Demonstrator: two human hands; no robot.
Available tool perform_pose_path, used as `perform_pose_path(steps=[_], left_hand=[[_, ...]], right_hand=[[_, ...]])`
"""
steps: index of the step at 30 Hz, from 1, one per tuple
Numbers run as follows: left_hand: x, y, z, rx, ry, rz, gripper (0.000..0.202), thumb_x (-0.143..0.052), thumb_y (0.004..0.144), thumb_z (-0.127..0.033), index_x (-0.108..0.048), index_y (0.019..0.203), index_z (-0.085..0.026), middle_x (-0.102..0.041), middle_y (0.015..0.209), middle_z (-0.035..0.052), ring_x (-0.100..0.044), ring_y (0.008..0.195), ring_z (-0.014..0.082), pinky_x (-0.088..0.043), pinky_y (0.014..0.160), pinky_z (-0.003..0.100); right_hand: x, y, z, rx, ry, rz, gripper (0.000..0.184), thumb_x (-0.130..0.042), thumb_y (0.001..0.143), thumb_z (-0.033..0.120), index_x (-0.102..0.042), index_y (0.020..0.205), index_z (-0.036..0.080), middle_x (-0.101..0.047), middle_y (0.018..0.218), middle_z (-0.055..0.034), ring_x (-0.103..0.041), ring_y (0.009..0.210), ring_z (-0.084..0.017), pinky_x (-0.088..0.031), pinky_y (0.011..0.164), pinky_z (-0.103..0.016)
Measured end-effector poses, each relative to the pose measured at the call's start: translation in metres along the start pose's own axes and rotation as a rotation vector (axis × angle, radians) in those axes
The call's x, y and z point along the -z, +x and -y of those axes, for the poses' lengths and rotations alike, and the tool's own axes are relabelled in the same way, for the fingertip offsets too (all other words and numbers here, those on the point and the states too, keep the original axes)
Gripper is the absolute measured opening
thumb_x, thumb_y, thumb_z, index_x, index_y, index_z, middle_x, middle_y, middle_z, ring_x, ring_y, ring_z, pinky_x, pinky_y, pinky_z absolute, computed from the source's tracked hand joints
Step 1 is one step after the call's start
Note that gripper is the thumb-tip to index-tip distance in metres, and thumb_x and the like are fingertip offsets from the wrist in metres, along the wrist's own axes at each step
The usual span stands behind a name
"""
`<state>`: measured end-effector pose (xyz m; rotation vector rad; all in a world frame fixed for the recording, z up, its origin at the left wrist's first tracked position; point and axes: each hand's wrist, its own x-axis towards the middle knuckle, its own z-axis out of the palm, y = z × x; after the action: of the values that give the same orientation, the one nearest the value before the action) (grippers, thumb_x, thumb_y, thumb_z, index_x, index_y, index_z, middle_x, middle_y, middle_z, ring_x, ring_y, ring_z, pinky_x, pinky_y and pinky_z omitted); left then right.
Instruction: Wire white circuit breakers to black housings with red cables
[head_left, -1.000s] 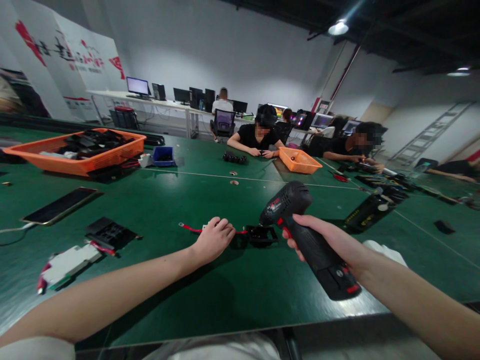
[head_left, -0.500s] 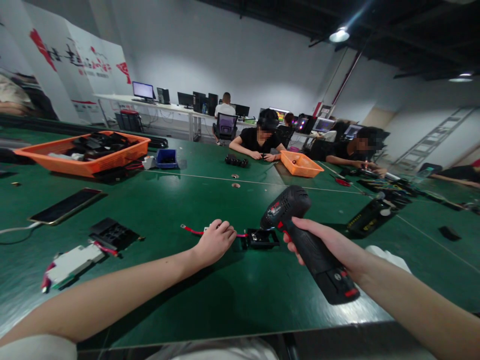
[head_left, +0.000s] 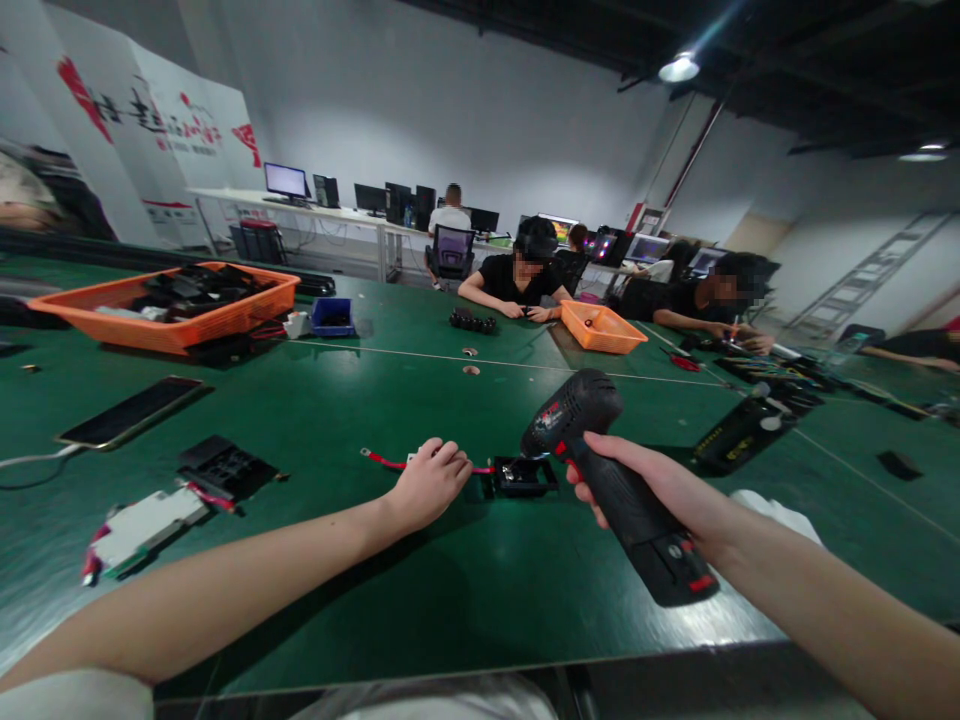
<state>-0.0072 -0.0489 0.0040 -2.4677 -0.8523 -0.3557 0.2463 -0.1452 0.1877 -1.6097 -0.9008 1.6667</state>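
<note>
My right hand [head_left: 660,485] is wrapped round the grip of a black cordless drill [head_left: 581,408] with red accents. The drill leans down to the left, its tip over a small black plastic housing [head_left: 541,482] with metal parts at its left end. My left hand [head_left: 431,487] is closed over a part lying left of the housing. Mostly covered by the fingers, that part shows a bit of white and a red wire [head_left: 386,462] with a ring terminal. Red wire also runs from under my fingers to the housing.
To the left lie a white module [head_left: 154,525], a black plastic part [head_left: 225,468] and a phone [head_left: 135,410] on a cable. Farther back are a filled orange basket [head_left: 180,335], a blue bin [head_left: 332,318] and another orange basket [head_left: 604,335]. A black bottle-like container [head_left: 742,432] stands right; people work opposite.
Almost nothing differs. Both hands and the drill hold nearly the same place, with the drill tip still over the black housing.
</note>
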Motion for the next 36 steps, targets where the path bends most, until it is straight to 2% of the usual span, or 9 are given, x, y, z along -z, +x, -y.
perform_pose_path(steps=[17,27,36], left_hand=[[0.0018,-0.0001,-0.0003,-0.008,0.003,-0.006,0.024,-0.053,0.093,-0.02,-0.064,0.114,-0.015,-0.067,0.103,0.0094,-0.05,0.099,0.0243,-0.031,0.085,0.04],[0.0029,0.0012,0.0,-0.003,-0.007,-0.003,0.02,-0.053,0.094,-0.02,-0.065,0.109,-0.015,-0.067,0.1,0.009,-0.05,0.097,0.0242,-0.031,0.084,0.04],[0.0028,0.0004,0.0001,-0.005,0.008,0.012,0.022,-0.052,0.095,-0.02,-0.064,0.113,-0.016,-0.066,0.102,0.0092,-0.05,0.099,0.0242,-0.03,0.085,0.04]], right_hand=[[-0.0002,-0.0019,0.002,-0.014,0.022,-0.01,0.038,-0.062,0.09,0.049,-0.068,0.093,0.011,-0.069,0.077,-0.0073,-0.062,0.054,-0.011,-0.053,0.048,-0.018],[-0.0017,-0.0048,0.0042,-0.021,0.038,-0.018,0.033,-0.062,0.092,0.046,-0.065,0.094,0.012,-0.07,0.076,-0.0073,-0.062,0.053,-0.011,-0.054,0.048,-0.019],[-0.0036,-0.0083,0.006,-0.011,0.018,-0.009,0.031,-0.059,0.094,0.044,-0.064,0.095,0.013,-0.07,0.074,-0.0064,-0.061,0.051,-0.011,-0.053,0.046,-0.018]])
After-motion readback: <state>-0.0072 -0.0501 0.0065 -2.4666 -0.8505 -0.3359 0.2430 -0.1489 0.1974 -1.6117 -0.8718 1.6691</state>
